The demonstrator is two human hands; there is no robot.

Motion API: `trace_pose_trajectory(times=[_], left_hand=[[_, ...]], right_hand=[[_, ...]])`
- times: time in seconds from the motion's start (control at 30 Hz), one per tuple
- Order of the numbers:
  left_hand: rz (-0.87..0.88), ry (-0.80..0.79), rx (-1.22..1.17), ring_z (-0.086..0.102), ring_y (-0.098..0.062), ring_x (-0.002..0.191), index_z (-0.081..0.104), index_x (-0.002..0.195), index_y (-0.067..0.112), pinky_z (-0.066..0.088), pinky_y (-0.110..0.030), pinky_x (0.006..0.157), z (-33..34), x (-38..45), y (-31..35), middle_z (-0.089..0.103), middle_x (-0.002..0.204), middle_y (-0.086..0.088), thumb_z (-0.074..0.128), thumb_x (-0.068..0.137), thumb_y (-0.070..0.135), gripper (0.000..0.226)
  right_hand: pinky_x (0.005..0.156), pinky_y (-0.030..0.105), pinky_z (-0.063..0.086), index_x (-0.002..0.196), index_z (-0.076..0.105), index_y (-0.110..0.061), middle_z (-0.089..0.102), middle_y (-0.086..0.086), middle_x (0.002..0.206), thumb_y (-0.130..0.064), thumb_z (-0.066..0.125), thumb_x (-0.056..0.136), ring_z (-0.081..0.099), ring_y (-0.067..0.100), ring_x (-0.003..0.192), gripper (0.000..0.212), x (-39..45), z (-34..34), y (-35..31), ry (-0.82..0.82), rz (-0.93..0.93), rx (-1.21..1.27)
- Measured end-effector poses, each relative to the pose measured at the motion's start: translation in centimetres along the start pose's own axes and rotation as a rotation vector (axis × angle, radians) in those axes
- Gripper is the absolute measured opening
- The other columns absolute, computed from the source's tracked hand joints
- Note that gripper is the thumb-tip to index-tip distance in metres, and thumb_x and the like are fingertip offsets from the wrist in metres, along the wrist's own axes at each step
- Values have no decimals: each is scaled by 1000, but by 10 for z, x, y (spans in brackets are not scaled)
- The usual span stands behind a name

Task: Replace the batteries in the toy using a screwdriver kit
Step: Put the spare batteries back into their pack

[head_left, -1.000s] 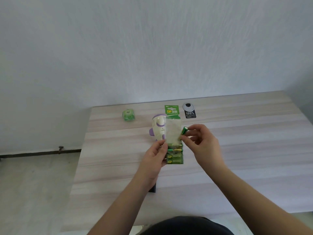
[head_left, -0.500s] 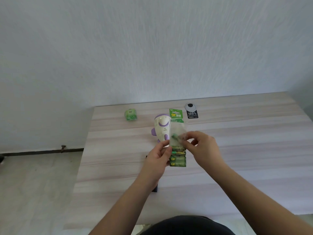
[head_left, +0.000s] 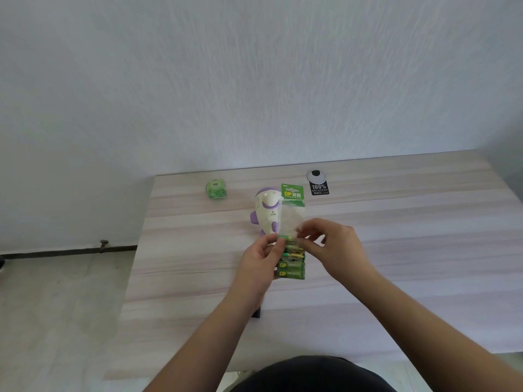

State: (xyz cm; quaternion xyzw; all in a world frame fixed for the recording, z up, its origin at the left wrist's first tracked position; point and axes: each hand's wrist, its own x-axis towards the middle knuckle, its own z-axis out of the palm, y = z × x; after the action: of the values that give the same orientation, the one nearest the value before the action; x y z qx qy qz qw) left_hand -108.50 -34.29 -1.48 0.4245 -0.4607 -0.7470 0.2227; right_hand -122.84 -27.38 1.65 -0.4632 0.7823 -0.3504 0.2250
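Note:
My left hand point(head_left: 259, 267) grips the left edge of a green battery pack point(head_left: 293, 268) and holds it upright above the table. My right hand point(head_left: 336, 247) pinches the pack's clear plastic front near its middle. One green battery point(head_left: 283, 237) lies crosswise behind that plastic, between my two thumbs, above several batteries stacked in the pack's lower part. The white and purple toy point(head_left: 266, 210) lies on the table just behind the pack, partly hidden by it.
A small green cube point(head_left: 216, 189) sits at the back left of the wooden table point(head_left: 396, 250). A black tag marked 100% point(head_left: 319, 186) lies at the back. A dark object point(head_left: 256, 314) is mostly hidden under my left forearm.
A second ago my right hand pinched a green battery in the air above the pack. That battery now lies inside the pack's plastic, and my right hand has moved down and left onto the pack.

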Motion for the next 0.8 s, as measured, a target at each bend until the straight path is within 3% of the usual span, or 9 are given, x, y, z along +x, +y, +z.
trace_pose_trajectory(times=[0.3, 0.43, 0.57, 0.67, 0.73, 0.8], left_hand=[[-18, 52, 62, 71, -23, 85, 69, 103, 12, 57, -41, 76, 1, 3, -4, 75, 92, -9, 57, 97, 20, 16], [-15, 93, 67, 69, -19, 80, 69, 103, 9, 57, -33, 68, -3, 3, -5, 75, 90, -8, 57, 97, 19, 16], [-1, 141, 44, 71, -18, 80, 68, 105, 8, 59, -32, 69, -11, 0, -3, 75, 91, -8, 57, 97, 16, 16], [-4, 193, 16, 70, -16, 77, 67, 103, 9, 58, -34, 69, -22, -4, -4, 75, 87, -3, 56, 97, 16, 15], [-10, 225, -18, 68, -15, 73, 66, 100, 9, 57, -33, 65, -29, -7, -4, 73, 83, -2, 55, 97, 16, 13], [-24, 256, -44, 68, -12, 68, 65, 97, 10, 57, -29, 58, -33, -9, -4, 72, 78, 1, 54, 98, 15, 12]], right_hand=[[70, 3, 43, 88, 70, -25, 69, -18, 77, -17, 75, 81, 61, -8, 78, 11, -3, 4, 8, -17, 15, 125], [69, 3, 44, 90, 73, -22, 70, -17, 80, -18, 72, 84, 62, -6, 79, 7, 0, 6, 9, -59, 4, 157], [65, 16, 47, 90, 68, -30, 70, -16, 80, -23, 60, 92, 63, 2, 75, 11, 6, 10, 14, 7, 46, 195], [70, 28, 52, 93, 66, -29, 68, -8, 79, -22, 53, 93, 65, 12, 77, 15, 15, 26, 37, 26, 198, 221], [71, 35, 53, 94, 64, -28, 67, -7, 82, -24, 50, 94, 65, 18, 81, 15, 24, 45, 59, -10, 300, 183], [68, 33, 50, 99, 61, -27, 65, -5, 89, -25, 48, 94, 64, 19, 84, 14, 30, 66, 80, -99, 352, 92]])
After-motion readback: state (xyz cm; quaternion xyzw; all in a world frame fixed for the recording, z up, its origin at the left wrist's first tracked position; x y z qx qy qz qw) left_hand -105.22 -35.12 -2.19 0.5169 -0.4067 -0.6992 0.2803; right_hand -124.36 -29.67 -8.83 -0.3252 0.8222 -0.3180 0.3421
